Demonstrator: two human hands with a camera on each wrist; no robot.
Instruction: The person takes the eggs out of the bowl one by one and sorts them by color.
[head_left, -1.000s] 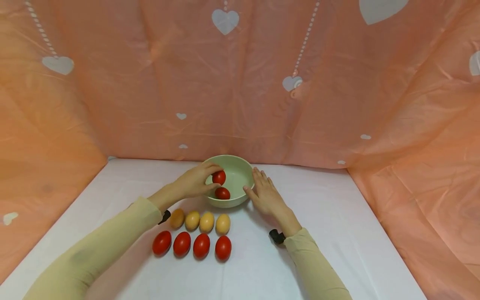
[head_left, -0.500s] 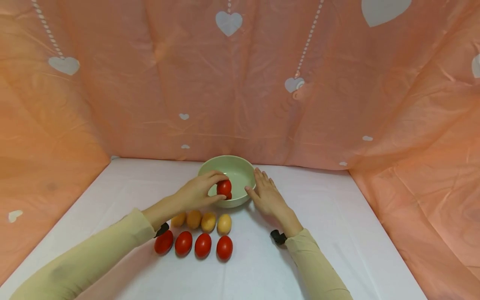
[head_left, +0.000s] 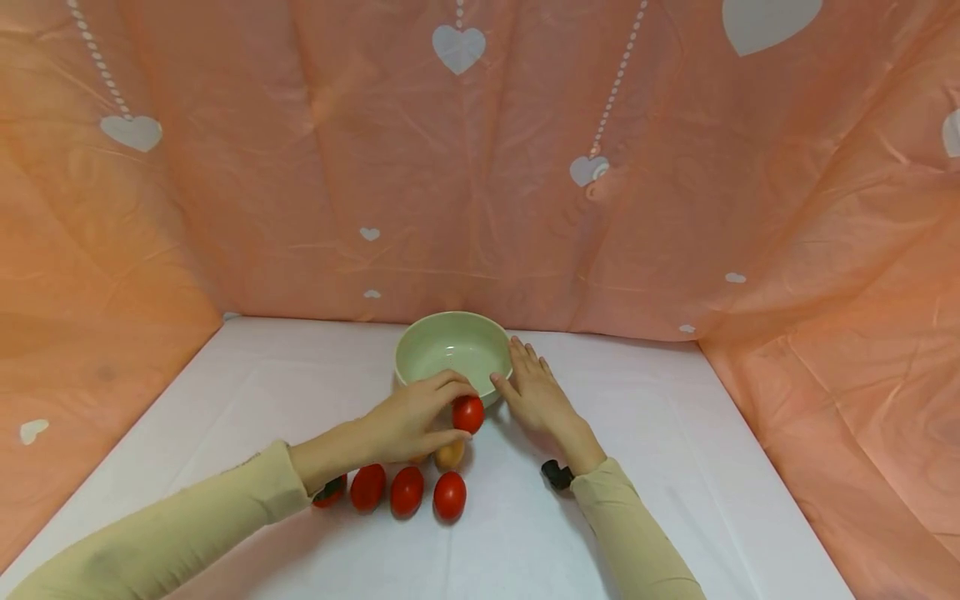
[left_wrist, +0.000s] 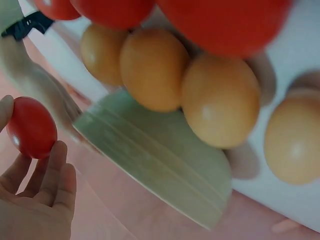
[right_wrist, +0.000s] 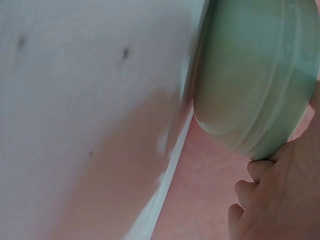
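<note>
My left hand pinches a red egg between thumb and fingertips, just in front of the near rim of a pale green bowl. In the left wrist view, the held red egg sits at the left, with a fingertip below it. My right hand rests against the bowl's right side, fingers straight along its outside and the thumb at the rim. Below the left hand lies a row of brown eggs, mostly hidden by it in the head view. Nearer me lies a row of red eggs.
A white cloth covers the table. Peach curtains with white hearts hang at the back and both sides, the rear one close behind the bowl. A black wrist camera sits at the right wrist.
My left hand has carried the red egg from inside the bowl toward me, past the near rim, and over the brown eggs. The right hand has stayed at the bowl.
</note>
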